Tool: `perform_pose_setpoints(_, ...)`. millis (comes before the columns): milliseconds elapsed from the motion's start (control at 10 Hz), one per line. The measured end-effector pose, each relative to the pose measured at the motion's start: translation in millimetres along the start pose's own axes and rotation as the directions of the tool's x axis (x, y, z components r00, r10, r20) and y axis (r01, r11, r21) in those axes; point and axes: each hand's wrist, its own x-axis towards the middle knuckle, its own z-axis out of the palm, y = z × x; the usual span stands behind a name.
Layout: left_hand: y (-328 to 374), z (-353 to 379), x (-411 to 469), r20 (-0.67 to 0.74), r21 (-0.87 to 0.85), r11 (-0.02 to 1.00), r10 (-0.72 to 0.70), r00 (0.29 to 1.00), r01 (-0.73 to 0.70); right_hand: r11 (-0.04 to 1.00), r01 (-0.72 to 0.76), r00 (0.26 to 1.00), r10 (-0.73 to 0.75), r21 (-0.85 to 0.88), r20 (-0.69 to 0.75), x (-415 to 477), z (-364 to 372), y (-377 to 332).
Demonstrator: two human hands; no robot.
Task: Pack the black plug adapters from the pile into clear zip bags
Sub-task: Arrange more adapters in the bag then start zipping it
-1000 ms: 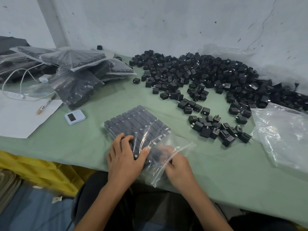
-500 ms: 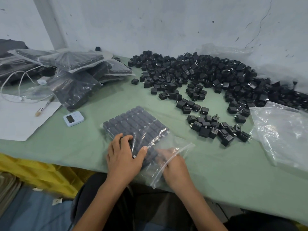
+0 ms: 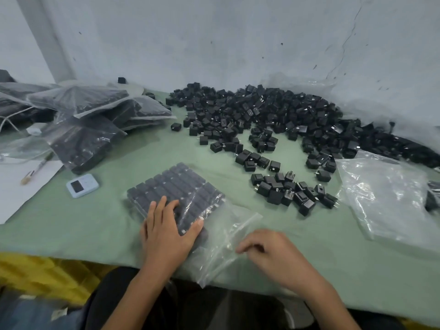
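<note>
Filling looks nearly done: bag [image 3: 226, 234], near centre, holds a packed grid of adapters [image 3: 176, 184]. Left hand [image 3: 166, 229] spread flat, pressing it down. Right hand [image 3: 273, 253] curled at the bag mouth; can't tell if pinching. Next, probably: top up from far pile [image 3: 262, 110], or zip.

Black adapters [image 3: 273, 120], clear bag [image 3: 221, 236], pale green cloth [image 3: 95, 222], white paper [image 3: 14, 186], light blue gadget [image 3: 82, 185], grey-white wall [image 3: 214, 39], yellow sheet [image 3: 47, 275]

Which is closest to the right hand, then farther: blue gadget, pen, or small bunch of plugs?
1. Small bunch of plugs, just beyond the right hand.
2. Blue gadget, far left.
3. Pen, farthest left, on white paper.
</note>
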Motion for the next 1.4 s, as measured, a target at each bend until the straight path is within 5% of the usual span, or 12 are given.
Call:
perform_pose_setpoints(100,1.4,-1.2,-0.9,0.002,-0.014,1.0,-0.005,1.0,0.005,0.975,-0.121,0.938,0.051,-0.185,-0.344,24.4,-39.8,24.9)
perform_pose_setpoints(200,1.5,-2.1,-1.9,0.011,-0.013,1.0,-0.003,1.0,0.003,0.874,-0.371,0.84,0.171,-0.313,-0.515,59.6,-58.8,41.7)
perform_pose_setpoints(300,1.1,-1.8,-1.3,0.006,-0.012,1.0,-0.006,1.0,0.006,0.78,-0.471,0.835,0.243,-0.412,-0.494,80.5,-59.2,52.9)
perform_pose_setpoints(500,1.9,-2.7,-2.2,-0.001,-0.018,1.0,0.003,1.0,-0.003,0.767,-0.313,0.915,0.084,-0.561,-0.395,82.5,-45.2,50.1)
perform_pose_setpoints(600,2.0,-3.2,-2.2,0.005,-0.019,1.0,0.001,1.0,-0.001,0.893,-0.238,0.911,0.07,-0.381,-0.406,68.8,-41.0,48.7)
perform_pose_setpoints(700,1.9,-2.9,-2.1,0.007,-0.016,1.0,0.003,1.0,-0.003,0.976,-0.1,0.884,0.176,0.191,-0.432,42.9,-49.0,41.5)
perform_pose_setpoints(800,0.4,-1.6,-1.3,0.004,-0.008,1.0,0.004,1.0,-0.004,0.829,-0.026,0.921,0.237,0.559,-0.309,6.5,-49.8,29.1)
perform_pose_setpoints(1100,1.9,-2.5,-1.6,0.022,-0.008,1.0,0.001,1.0,-0.001,0.732,-0.178,0.982,0.178,0.657,0.067,-28.9,23.4,-14.9)
perform_pose_setpoints(1400,-0.2,-1.0,0.0,0.032,-0.004,1.0,0.007,0.999,-0.007,0.752,-0.148,0.904,0.366,0.642,-0.221,22.1,67.7,-32.5)
